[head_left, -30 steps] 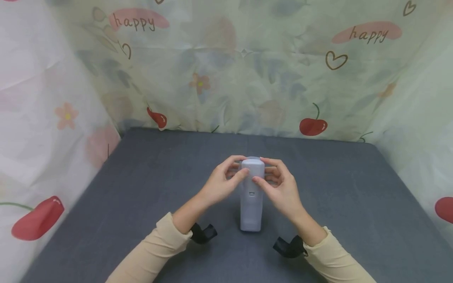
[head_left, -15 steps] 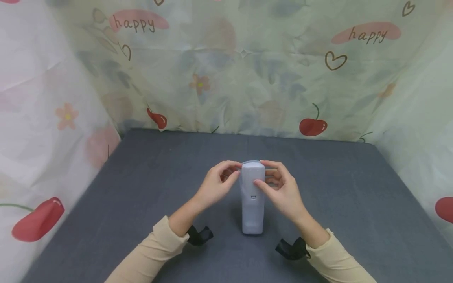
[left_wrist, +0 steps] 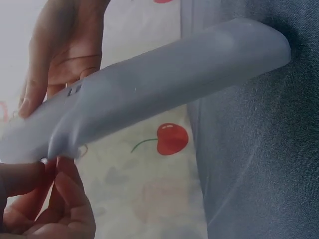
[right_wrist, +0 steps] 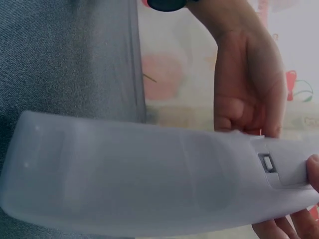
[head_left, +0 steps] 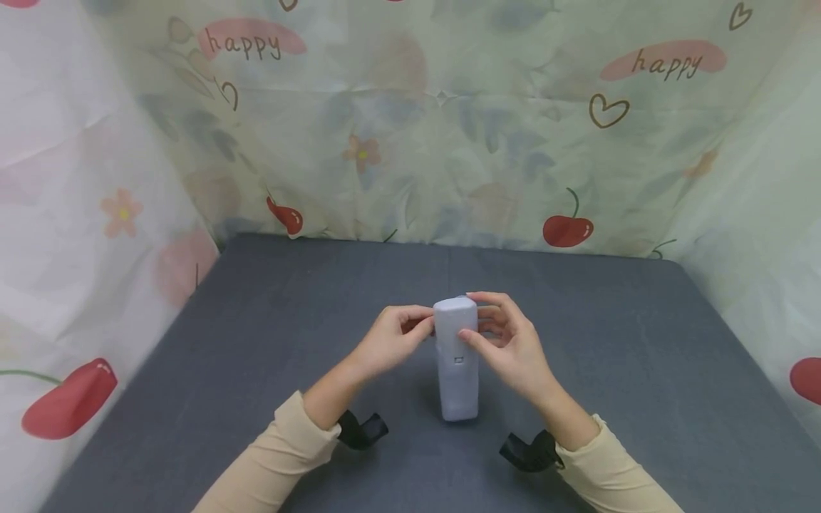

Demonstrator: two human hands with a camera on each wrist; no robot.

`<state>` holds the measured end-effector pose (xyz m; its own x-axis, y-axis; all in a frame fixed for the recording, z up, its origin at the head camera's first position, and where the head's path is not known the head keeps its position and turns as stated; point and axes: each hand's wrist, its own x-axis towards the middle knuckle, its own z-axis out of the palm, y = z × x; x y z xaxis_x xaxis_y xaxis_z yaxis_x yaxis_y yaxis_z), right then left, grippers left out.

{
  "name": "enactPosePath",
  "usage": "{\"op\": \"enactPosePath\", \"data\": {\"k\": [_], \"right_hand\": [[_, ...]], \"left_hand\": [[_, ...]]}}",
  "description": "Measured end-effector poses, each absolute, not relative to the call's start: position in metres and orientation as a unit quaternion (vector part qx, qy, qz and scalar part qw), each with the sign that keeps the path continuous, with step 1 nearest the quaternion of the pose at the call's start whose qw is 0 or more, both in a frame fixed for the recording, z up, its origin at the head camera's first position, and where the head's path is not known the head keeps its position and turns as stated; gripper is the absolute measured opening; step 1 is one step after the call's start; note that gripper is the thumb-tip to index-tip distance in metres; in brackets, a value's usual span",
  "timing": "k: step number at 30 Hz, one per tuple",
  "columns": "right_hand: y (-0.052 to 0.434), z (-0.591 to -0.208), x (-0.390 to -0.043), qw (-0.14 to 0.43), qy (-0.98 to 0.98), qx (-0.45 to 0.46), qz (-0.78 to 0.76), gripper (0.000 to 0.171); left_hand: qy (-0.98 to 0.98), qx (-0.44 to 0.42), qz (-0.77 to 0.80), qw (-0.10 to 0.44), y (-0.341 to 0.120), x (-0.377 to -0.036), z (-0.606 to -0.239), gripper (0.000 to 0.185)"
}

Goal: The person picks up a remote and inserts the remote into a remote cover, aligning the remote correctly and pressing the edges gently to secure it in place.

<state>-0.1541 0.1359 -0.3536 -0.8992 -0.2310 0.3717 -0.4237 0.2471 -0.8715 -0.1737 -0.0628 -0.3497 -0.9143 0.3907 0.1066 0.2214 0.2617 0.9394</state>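
Note:
A tall, pale lavender plastic device (head_left: 457, 385) stands on the table, leaning slightly, its lower end near the cloth. Its body looks frosted in the right wrist view, and a small rectangular latch (right_wrist: 267, 163) sits on its front face. My right hand (head_left: 513, 349) holds the upper part, thumb on the front and fingers behind the right side. At the upper left edge, the thumb and bent fingers of my left hand (head_left: 393, 338) pinch its side. Beside those fingertips, the left wrist view shows a rounded bulge (left_wrist: 64, 137). The device's far side is hidden in the head view.
Dark grey cloth covers the table (head_left: 308, 285). A patterned curtain (head_left: 417, 164) with cherries and hearts hangs behind it and along both sides. Black straps (head_left: 362, 431) stick out from both wrists below the cream sleeves (head_left: 276, 449).
My left thumb has come off the device's front face, and that hand has moved down to its left edge. The device has turned and tilted slightly. My right hand keeps its hold.

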Motion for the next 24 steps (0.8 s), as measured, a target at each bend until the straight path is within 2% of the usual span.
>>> {"op": "enactPosePath", "data": {"k": [6,12,19,24], "right_hand": [[0.1359,-0.3522,-0.1517,0.064,-0.786,0.226,0.572,0.049],[0.1367,-0.3532,-0.1512,0.052,-0.783,0.243,0.571,0.048],[0.1393,-0.3529,-0.1528,0.045,-0.779,0.251,0.572,0.048],[0.1397,-0.3509,-0.1543,0.041,-0.791,0.245,0.559,0.047]], "left_hand": [[0.776,0.196,0.586,0.128,-0.0679,-0.1765,-0.3490,0.024],[0.778,0.211,0.576,0.136,-0.0699,-0.1796,-0.3487,0.021],[0.779,0.225,0.574,0.116,-0.0690,-0.1806,-0.3501,0.019],[0.772,0.178,0.605,0.079,-0.0640,-0.1787,-0.3503,0.020]]}}
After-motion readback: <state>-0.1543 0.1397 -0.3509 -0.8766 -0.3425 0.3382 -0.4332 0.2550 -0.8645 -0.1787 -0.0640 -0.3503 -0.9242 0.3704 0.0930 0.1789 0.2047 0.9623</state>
